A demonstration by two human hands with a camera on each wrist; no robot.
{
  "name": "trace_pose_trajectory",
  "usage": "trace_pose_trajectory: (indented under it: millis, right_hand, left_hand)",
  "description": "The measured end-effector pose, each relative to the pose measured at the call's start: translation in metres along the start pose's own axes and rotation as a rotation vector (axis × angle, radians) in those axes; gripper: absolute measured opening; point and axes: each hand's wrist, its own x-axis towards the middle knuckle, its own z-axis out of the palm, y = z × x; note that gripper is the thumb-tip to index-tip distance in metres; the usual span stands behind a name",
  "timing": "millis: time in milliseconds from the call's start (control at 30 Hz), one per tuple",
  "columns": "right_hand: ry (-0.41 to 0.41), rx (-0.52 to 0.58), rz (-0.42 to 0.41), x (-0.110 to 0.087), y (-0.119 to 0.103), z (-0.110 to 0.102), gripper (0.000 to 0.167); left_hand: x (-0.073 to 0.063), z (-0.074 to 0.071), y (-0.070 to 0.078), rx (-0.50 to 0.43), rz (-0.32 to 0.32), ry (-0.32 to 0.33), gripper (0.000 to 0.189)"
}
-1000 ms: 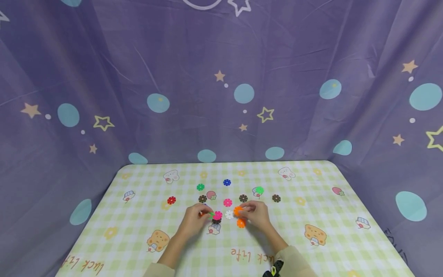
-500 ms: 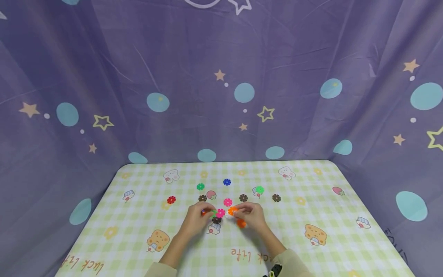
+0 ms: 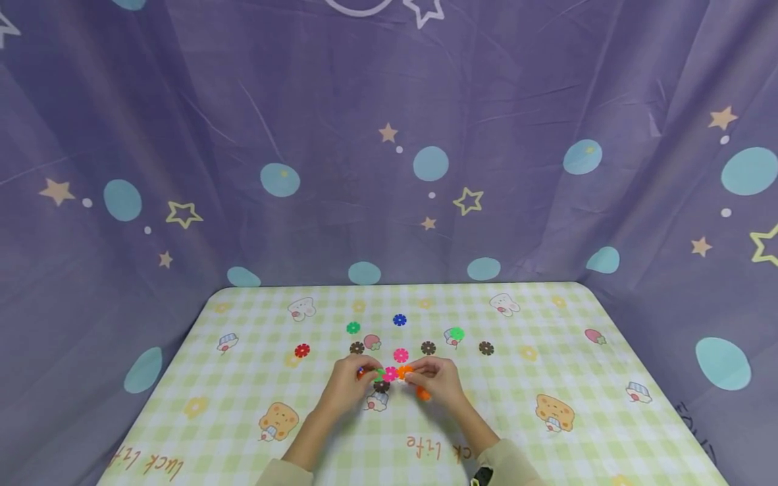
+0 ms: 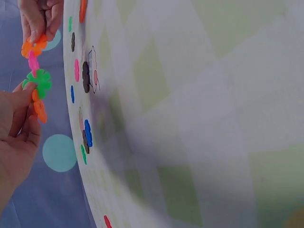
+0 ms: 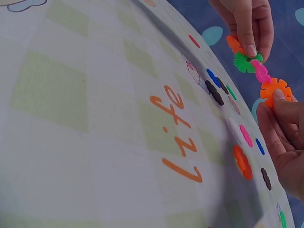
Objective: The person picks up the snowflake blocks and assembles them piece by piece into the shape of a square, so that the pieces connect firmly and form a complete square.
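Observation:
My left hand (image 3: 346,388) pinches a green notched snowflake disc (image 4: 42,84) above the table. An orange disc (image 4: 40,111) is joined to one side of it and a pink disc (image 4: 33,61) to the other. Between the thumb and fingers of my right hand (image 3: 442,386) is another orange disc (image 5: 276,90). Its edge meets the pink disc's edge, so the pieces form a short row; how deep the slots engage, I cannot tell. Beneath the hands, a dark brown disc (image 3: 381,387) and an orange disc (image 3: 423,393) lie on the tabletop.
Several loose discs lie farther back on the checked tablecloth (image 3: 583,432), among them a red disc (image 3: 302,350), a blue disc (image 3: 399,320), a pink disc (image 3: 400,355) and a light green disc (image 3: 457,333). A purple curtain (image 3: 340,101) hangs behind the table.
My right hand has moved left with its orange disc, and the left hand slightly right. The gap between the orange and pink discs has closed. The loose discs lie as before.

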Motion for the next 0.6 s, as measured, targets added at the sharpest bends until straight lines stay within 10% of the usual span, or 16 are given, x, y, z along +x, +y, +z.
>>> trace_pose_trajectory:
  millis: [400,600]
  right_hand:
    - [-0.03,-0.071,-0.244,0.002,-0.006,-0.003,0.012]
    - [-0.026,-0.105,-0.176,0.001,-0.014,0.0,0.01]
  left_hand:
    - [-0.002,0.007,0.005,-0.001,0.053,0.123,0.011]
    - [-0.002,0.006,0.007,0.0,0.1,0.152,0.011]
